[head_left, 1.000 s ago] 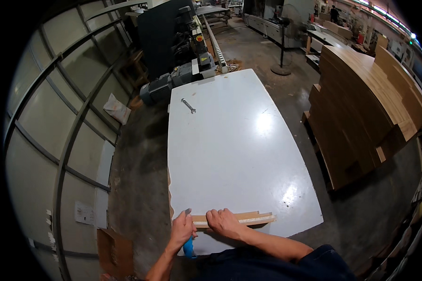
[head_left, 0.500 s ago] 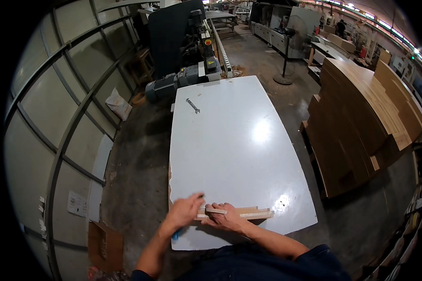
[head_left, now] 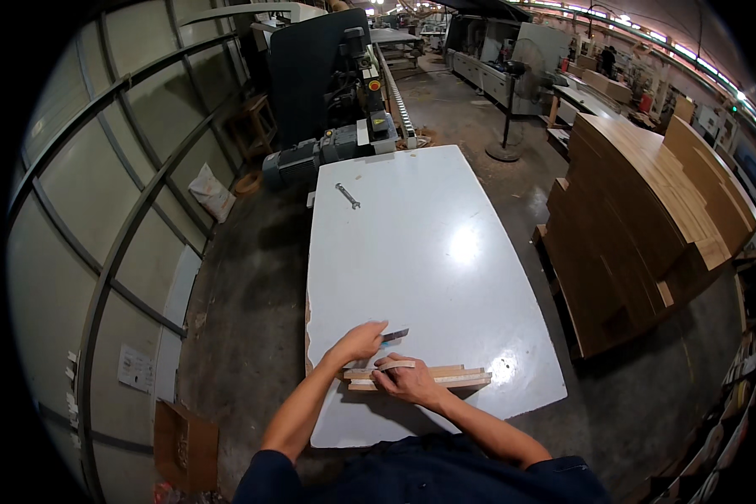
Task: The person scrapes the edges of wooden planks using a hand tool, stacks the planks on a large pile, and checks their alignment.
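Note:
My left hand is closed around a small tool with a dark flat blade and a bit of blue by the fingers; its exact kind is unclear. The blade points right, just above the white tabletop. My right hand grips a short, pale wood piece and rests over several narrow wooden strips. These strips lie side by side across the near end of the table, partly hidden by the hand.
A wrench lies at the far end of the white table. Beyond stands a machine with a motor. To the right are stacked brown panels and a standing fan. A cardboard box sits at lower left.
My left hand has moved forward and right, away from the strips' left end, bringing the dark blade into plain view. My right hand stays at the strips.

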Demonstrator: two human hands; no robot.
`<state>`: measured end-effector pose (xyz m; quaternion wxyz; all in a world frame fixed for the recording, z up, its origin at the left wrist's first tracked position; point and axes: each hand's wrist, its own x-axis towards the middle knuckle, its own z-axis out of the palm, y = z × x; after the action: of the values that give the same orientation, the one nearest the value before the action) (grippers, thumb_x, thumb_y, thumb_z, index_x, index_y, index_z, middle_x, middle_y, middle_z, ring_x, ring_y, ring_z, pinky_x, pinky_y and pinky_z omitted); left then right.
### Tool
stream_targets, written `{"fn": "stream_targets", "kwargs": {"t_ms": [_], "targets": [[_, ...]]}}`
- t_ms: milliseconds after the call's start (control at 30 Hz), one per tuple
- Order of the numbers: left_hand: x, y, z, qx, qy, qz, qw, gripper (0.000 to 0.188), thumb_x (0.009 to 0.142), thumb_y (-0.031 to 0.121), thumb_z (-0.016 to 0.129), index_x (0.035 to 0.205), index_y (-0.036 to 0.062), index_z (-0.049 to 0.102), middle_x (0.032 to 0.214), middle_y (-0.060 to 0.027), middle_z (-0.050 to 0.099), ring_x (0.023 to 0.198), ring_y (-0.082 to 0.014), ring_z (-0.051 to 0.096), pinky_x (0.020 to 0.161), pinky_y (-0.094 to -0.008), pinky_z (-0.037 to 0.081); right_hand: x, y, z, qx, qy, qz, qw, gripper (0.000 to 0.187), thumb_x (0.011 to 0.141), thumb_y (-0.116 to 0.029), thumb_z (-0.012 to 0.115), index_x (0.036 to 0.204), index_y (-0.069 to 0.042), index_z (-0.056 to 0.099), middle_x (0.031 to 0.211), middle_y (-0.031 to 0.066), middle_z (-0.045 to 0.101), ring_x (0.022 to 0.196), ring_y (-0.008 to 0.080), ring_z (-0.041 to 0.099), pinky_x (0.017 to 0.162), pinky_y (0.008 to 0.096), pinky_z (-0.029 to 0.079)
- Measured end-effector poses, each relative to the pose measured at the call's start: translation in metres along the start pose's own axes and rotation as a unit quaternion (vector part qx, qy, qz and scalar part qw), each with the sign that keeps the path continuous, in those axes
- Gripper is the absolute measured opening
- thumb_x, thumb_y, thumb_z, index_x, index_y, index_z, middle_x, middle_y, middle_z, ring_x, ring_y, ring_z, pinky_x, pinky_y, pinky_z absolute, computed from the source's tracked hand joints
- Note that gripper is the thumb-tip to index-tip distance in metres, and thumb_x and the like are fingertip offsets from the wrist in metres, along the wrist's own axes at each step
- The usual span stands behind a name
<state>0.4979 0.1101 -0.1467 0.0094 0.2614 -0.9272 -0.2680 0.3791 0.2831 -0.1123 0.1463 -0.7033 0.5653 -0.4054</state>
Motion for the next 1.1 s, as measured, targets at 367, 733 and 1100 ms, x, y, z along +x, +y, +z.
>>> {"fn": "stream_targets", "kwargs": {"t_ms": [367,733,1100], "targets": [[-0.084,0.093,0.015,0.121,0.083,-0.022,0.989,0.055,0.07,0.029,0.072,0.114,0.003,0.053,0.11,-0.0127,0.054,0.108,-0.0289,0.048,0.091,-0.0464,0.033,0.008,-0.005,0.001,0.14,0.141,-0.023,0.98,0.01,0.092,-0.012,0.052,0.09,-0.003,0.055,0.081,0.0146,0.058,0.076,0.0332,0.058,0.071,0.0369,0.046],[-0.079,0.107,0.021,0.118,0.131,-0.028,0.984,0.03,0.064,0.012,0.072,0.088,0.0092,0.055,0.085,-0.0108,0.052,0.083,-0.0315,0.051,0.076,-0.044,0.039,-0.015,-0.005,-0.005,0.431,0.048,0.228,0.872,0.042,0.103,-0.03,0.038,0.073,-0.003,0.05,0.066,0.0028,0.048,0.067,0.0126,0.045,0.064,0.0288,0.041],[-0.09,0.107,0.009,0.189,0.095,0.023,0.977,0.051,0.061,0.035,0.082,0.087,0.0043,0.051,0.085,-0.0126,0.051,0.081,-0.0318,0.049,0.072,-0.0436,0.038,-0.117,0.027,-0.29,0.088,0.361,0.124,0.92,0.039,0.095,-0.031,0.042,0.08,-0.003,0.064,0.071,0.0064,0.057,0.066,0.0167,0.052,0.067,0.0335,0.045]]}}
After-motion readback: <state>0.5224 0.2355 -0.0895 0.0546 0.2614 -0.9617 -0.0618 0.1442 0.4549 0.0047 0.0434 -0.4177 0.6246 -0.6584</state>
